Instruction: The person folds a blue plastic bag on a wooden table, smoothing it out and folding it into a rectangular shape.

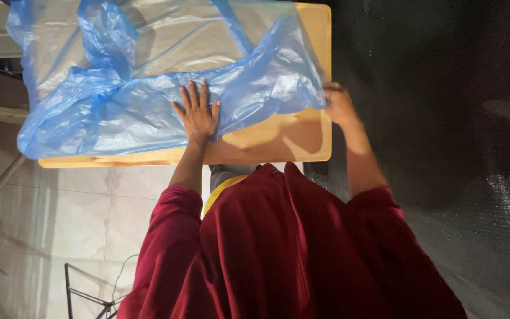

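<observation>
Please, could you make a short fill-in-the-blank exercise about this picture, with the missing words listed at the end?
1. The left hand lies flat, fingers spread, on the thin crumpled ____ plastic sheet.
2. The sheet is spread over a rectangular light ____ tabletop.
3. The right hand grips the sheet at the tabletop's ____ edge.
4. The person wears a dark ____ long-sleeved garment.

Missing words: blue; wooden; right; red

Table: a light wooden table [278, 145] with a smooth top.
Floor: pale shiny tiles [72, 207] with thin lines between them.
Right side: a big dark sheet [444, 88], nearly black, with small shiny specks.
Bottom left: a thin black metal frame [84, 292].
Light: bright on the table.
</observation>
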